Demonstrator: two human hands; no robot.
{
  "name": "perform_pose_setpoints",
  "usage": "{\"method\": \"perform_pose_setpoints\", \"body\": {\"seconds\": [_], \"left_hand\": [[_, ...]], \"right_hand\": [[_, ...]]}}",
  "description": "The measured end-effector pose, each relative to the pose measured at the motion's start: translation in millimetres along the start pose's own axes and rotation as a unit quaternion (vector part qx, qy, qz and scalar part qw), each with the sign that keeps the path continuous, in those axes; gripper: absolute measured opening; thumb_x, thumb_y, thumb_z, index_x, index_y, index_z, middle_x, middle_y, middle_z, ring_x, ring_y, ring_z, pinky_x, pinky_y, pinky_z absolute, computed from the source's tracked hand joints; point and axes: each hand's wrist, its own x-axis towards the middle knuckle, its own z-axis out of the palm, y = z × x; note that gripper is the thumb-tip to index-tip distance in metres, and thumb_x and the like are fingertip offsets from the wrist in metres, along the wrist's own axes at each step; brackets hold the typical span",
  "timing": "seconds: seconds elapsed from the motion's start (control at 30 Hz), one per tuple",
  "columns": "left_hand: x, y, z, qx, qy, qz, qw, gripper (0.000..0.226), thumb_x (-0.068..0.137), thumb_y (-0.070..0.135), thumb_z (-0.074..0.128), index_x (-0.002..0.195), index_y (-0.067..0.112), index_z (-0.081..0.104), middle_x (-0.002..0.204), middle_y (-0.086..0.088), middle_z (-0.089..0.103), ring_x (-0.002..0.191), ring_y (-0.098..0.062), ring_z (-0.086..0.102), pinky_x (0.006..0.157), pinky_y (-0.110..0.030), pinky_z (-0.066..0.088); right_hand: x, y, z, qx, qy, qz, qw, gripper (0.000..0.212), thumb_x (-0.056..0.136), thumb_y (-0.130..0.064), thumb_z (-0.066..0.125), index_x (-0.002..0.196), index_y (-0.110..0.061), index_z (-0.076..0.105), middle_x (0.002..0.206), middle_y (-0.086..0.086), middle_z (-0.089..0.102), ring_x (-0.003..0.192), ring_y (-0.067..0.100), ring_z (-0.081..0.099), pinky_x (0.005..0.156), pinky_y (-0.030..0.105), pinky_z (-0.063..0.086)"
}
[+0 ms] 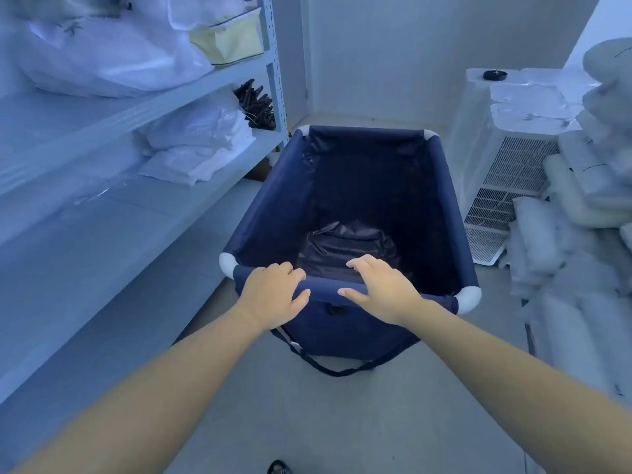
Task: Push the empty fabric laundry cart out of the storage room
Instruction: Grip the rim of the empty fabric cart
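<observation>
A navy fabric laundry cart (270,213) with white corner joints stands on the floor in the middle of the room. Its inside holds only a dark liner. A strap hangs loose under its near side. My left hand (272,295) lies over the near rim, fingers curled around the bar. My right hand (379,289) rests on the same rim further right, fingers spread and bent over the edge.
Metal shelving (191,94) with bagged white linens runs along the left, close to the cart. A white vented unit (506,186) stands at the right, with wrapped rolls (574,302) stacked beside it. The back wall is just beyond the cart. Bare floor lies around my feet.
</observation>
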Motion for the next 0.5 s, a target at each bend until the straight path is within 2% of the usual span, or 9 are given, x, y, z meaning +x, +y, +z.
{"method": "perform_pose_setpoints", "body": {"seconds": [0.3, 0.5], "left_hand": [[58.3, -24.1, 49.4, -0.046, -0.018, 0.02, 0.999, 0.038, 0.092, 0.043, 0.042, 0.121, 0.021, 0.052, 0.111, 0.002, 0.057, 0.095, -0.02, 0.055, 0.073, -0.033, 0.046], [92.2, -48.8, 83.6, -0.04, -0.098, 0.048, 0.993, 0.05, 0.093, 0.044, 0.043, 0.139, 0.026, 0.036, 0.136, 0.004, 0.046, 0.117, -0.018, 0.049, 0.086, -0.034, 0.046]], "right_hand": [[43.4, 27.0, 34.2, 0.002, -0.054, 0.104, 0.993, 0.056, 0.09, -0.05, 0.05, 0.133, -0.018, 0.038, 0.136, -0.001, 0.042, 0.12, 0.021, 0.043, 0.092, 0.041, 0.044], [75.2, 37.0, 61.0, -0.003, -0.096, 0.157, 0.983, 0.055, 0.091, -0.048, 0.05, 0.135, -0.018, 0.037, 0.137, 0.0, 0.041, 0.121, 0.023, 0.042, 0.094, 0.042, 0.042]]}}
